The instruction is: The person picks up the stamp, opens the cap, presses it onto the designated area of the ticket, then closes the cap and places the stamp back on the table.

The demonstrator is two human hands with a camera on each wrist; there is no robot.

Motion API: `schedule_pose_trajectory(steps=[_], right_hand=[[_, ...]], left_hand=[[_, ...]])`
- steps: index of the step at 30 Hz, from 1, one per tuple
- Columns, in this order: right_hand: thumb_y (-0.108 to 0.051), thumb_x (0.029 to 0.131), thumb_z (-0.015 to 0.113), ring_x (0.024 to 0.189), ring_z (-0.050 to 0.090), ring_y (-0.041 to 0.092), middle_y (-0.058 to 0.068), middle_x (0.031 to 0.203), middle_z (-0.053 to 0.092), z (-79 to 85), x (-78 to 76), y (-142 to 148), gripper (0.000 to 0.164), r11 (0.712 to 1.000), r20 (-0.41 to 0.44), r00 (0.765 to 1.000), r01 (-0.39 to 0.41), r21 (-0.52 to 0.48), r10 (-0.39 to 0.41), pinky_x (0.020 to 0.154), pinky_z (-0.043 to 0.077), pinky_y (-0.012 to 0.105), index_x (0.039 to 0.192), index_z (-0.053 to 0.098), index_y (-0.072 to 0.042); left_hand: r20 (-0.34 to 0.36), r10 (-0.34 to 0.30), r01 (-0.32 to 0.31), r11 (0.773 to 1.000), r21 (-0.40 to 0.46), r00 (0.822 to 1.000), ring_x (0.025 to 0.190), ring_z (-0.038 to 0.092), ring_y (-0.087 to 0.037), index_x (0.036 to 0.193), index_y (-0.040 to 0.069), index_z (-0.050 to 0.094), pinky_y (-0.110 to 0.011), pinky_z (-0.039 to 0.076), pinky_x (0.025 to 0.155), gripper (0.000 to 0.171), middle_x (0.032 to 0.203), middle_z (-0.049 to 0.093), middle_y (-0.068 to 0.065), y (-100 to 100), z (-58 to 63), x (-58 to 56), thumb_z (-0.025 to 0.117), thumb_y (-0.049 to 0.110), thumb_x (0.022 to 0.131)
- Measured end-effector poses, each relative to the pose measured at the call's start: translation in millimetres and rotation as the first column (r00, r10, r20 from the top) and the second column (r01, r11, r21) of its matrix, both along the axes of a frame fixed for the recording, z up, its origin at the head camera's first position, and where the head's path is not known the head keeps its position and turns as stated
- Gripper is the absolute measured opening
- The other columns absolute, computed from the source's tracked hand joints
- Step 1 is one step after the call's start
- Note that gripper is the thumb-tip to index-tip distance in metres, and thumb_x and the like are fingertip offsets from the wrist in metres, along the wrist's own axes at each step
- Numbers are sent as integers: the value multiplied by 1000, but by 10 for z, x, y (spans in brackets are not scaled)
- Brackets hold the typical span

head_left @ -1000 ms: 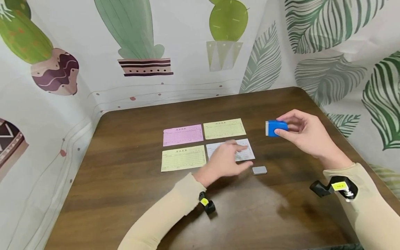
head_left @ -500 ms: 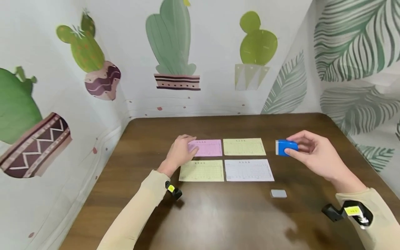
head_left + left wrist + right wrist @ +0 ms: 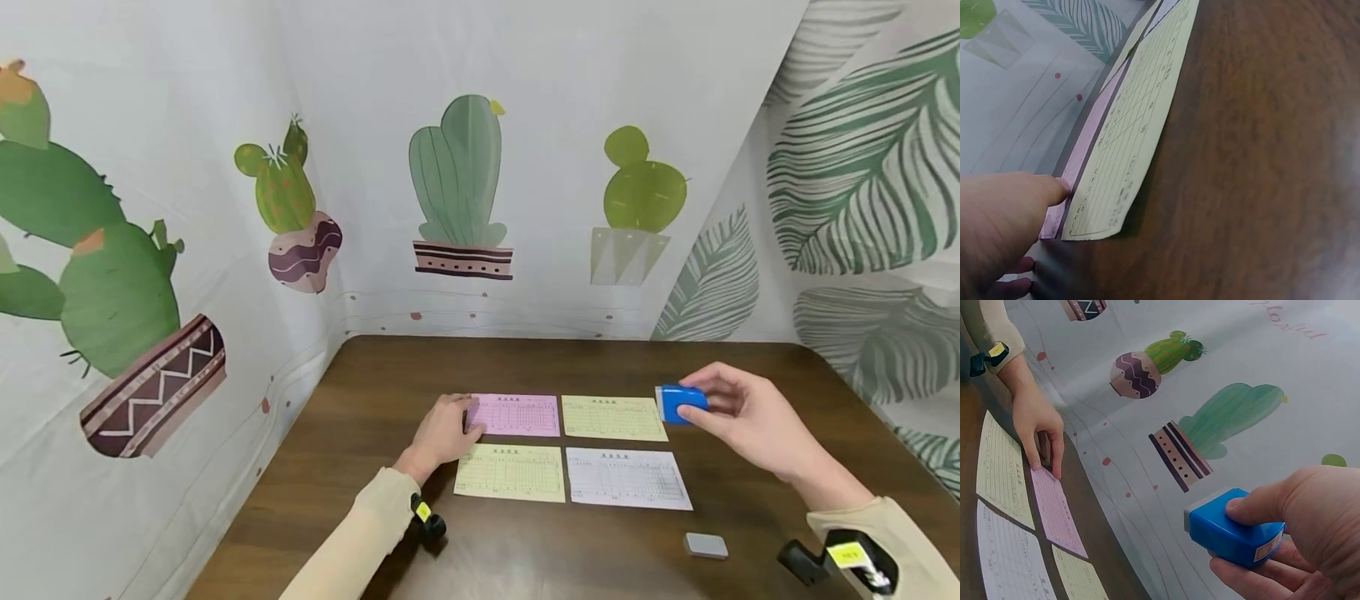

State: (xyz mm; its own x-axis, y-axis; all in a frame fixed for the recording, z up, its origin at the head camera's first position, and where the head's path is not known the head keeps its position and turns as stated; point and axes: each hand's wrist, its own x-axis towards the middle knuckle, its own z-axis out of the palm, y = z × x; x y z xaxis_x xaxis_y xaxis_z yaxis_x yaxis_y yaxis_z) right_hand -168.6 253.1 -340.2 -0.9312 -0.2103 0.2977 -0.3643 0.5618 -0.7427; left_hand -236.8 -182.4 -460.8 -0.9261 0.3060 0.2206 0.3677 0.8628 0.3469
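Observation:
My left hand (image 3: 442, 432) rests at the left end of a pink printed form slip (image 3: 521, 415), its thumb and fingertips touching the paper. In the right wrist view those fingers point down onto the slip (image 3: 1059, 509). Between thumb and fingers, my right hand (image 3: 757, 429) holds a blue stamp (image 3: 682, 404) sideways, its pale grey face pointing left. A small label with red marks shows on the other end of the stamp (image 3: 1229, 528) in the right wrist view. In the head view the stamp overlaps the right edge of the back yellow slip (image 3: 611, 417).
A second yellow slip (image 3: 510, 472) and a white slip (image 3: 628, 477) lie in front, making two rows. On the brown table (image 3: 600, 558), a small grey rectangular block (image 3: 705, 546) lies at the front right. A cactus-printed cloth (image 3: 547, 167) hangs behind the table.
My left hand has gone from over the white slip to the left end of the pink one. My right hand has brought the stamp leftward, nearer the back yellow slip. The head view has tilted up.

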Motion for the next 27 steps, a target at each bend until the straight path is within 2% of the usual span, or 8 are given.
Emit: schedule_pose_trajectory(steps=[2,4,11,15,18,23,27], right_hand=[[-10,91,84,86,73,-1,19,111,76,20,-65,-59,32,1000,-5,1000,-12,7,12,70,62,17,119,70,-3],[-10,91,84,86,73,-1,22,112,76,46,-139,-126,32,1000,-4,1000,-23,16,23,71,62,17,120,70,-3],[-14,94,82,89,75,7,19,113,77,55,-390,-426,35,995,64,993,-100,10,100,75,62,18,125,68,-3],[-12,96,80,96,77,20,19,115,76,88,-516,-633,33,992,73,989,-127,9,126,78,61,18,125,68,-4],[-9,97,78,102,76,31,21,122,73,102,-593,-787,31,990,71,988,-141,26,139,83,64,27,126,67,-6],[-8,97,75,105,74,37,24,131,69,71,-709,-1017,35,982,52,985,-169,78,166,87,67,49,131,66,-8],[-10,97,76,108,74,37,24,131,70,-11,-791,-1155,40,978,47,985,-170,124,165,89,66,52,135,65,-9]], left_hand=[[-21,10,-10,1000,0,1000,130,65,-38,131,-2,73,-50,56,110,45,139,70,-21,10,-6,-15,78,25,96],[-28,15,-15,1000,-18,999,129,65,-36,129,0,75,-48,57,109,43,137,72,-19,19,7,-42,78,26,96],[-5,15,-15,995,-97,1000,135,62,-33,127,2,76,-44,55,111,41,141,70,-15,41,10,-67,78,29,97],[-48,-6,-1,990,-143,999,133,66,-30,127,0,76,-41,50,115,42,139,72,-14,48,14,-101,78,30,97],[-38,-2,-4,986,-169,999,129,68,-30,128,1,75,-40,51,114,42,135,75,-13,56,39,-89,77,31,98],[20,32,-28,983,-180,999,132,62,-32,136,4,72,-43,55,113,46,141,71,-13,69,68,-58,75,33,99],[39,28,-21,984,-175,999,138,60,-33,139,4,70,-43,52,116,47,145,69,-13,75,67,-43,73,31,101]])
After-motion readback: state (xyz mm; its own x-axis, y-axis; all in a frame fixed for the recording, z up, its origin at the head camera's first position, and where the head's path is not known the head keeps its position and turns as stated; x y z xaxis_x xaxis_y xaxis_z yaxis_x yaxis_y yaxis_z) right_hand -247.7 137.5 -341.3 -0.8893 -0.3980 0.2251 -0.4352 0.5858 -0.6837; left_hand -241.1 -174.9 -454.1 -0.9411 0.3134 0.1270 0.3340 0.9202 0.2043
